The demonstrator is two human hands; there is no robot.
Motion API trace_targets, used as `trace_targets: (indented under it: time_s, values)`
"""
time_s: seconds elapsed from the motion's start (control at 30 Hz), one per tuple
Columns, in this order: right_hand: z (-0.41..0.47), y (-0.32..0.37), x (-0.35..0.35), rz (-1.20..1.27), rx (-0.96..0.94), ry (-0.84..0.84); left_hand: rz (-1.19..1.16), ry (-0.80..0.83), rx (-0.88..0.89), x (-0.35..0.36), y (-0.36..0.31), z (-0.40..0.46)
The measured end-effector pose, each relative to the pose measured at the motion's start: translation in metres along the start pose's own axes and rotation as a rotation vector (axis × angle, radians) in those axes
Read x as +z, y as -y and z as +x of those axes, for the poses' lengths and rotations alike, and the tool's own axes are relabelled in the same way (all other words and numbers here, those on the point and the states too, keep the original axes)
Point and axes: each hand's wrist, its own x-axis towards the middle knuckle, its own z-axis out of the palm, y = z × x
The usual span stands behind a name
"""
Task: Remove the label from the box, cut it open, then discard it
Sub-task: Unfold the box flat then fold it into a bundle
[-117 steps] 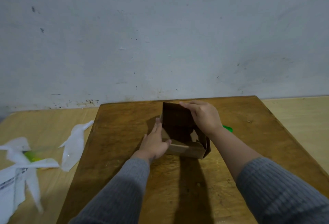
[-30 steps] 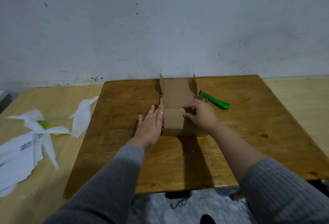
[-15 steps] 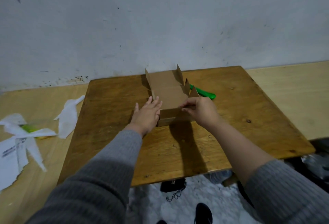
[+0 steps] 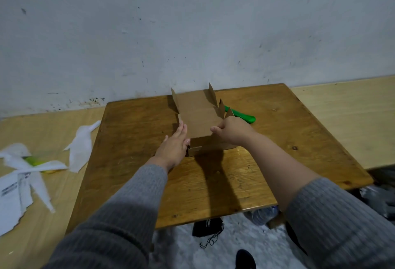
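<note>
A brown cardboard box (image 4: 197,115) lies unfolded on the wooden table (image 4: 277,140), its panel spread flat toward the wall with small side flaps standing up. My left hand (image 4: 174,143) rests flat with straight fingers against the box's left edge. My right hand (image 4: 232,131) pinches the right side of the near fold. A green-handled cutter (image 4: 243,116) lies on the table just behind my right hand, partly hidden by a flap.
Torn white label pieces (image 4: 82,147) and printed paper scraps (image 4: 15,185) lie on the lighter surface at left, with a yellow-green item (image 4: 35,160) among them. A black pouch (image 4: 207,226) and a plastic bottle (image 4: 264,214) lie on the floor below the table's front edge.
The upright box has been opened and pressed flat toward the wall. The cutter behind it has come into view. Over the last half second my hands have stayed at its sides.
</note>
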Motion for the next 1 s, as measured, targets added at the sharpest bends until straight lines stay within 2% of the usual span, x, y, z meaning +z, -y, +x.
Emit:
trace_targets:
  time_s: [0.43,0.7,0.87,1.0]
  values:
    - [-0.018,-0.010,0.010,-0.013,0.010,0.146,-0.005,-0.032,0.008,0.008,0.005,0.002]
    - [-0.013,-0.008,0.017,-0.176,-0.031,0.144,-0.019,-0.034,0.012,0.012,0.000,0.003]
    - [-0.006,-0.018,0.031,-0.227,-0.094,0.255,-0.010,-0.041,0.004,0.012,-0.001,0.003]
    - [-0.012,-0.021,0.033,-0.237,-0.164,0.194,0.017,-0.054,0.025,0.013,0.002,0.004]
